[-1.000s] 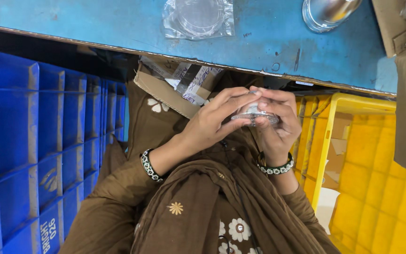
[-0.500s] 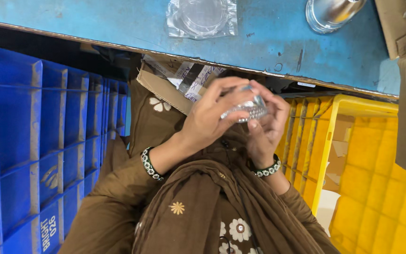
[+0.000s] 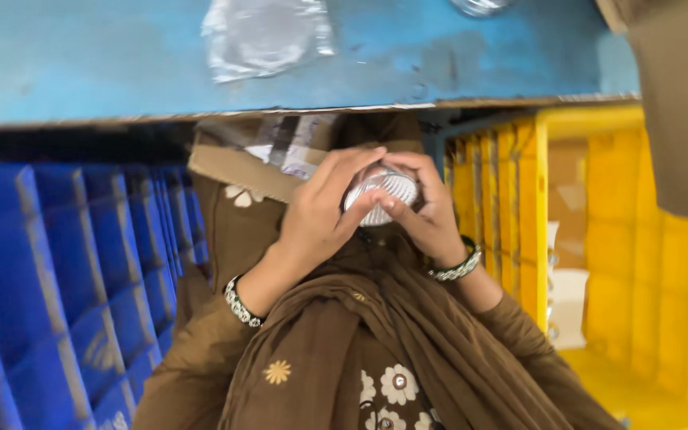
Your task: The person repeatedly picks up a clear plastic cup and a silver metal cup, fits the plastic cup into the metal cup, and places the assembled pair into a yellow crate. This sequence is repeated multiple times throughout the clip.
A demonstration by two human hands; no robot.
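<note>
Both my hands meet over my lap, just below the edge of a blue table point(image 3: 81, 72). Between them sits a small round ribbed silver piece point(image 3: 384, 193) wrapped in clear plastic. My left hand point(image 3: 320, 215) cups it from the left with the thumb on top. From the right, the fingers of my right hand point(image 3: 431, 215) curl around it. Beaded bracelets circle both wrists, and I wear brown sleeves with a flowered brown scarf.
A clear plastic bag holding a round disc point(image 3: 264, 33) lies on the table top. Blue crates point(image 3: 57, 287) stand at my left, a yellow crate point(image 3: 646, 263) at my right. A cardboard flap point(image 3: 240, 163) hangs under the table edge. A brown box point(image 3: 678, 95) fills the upper right.
The view has tilted and shifted so the table fills more of the top. My hands have turned the wrapped silver piece; they still grip it together.
</note>
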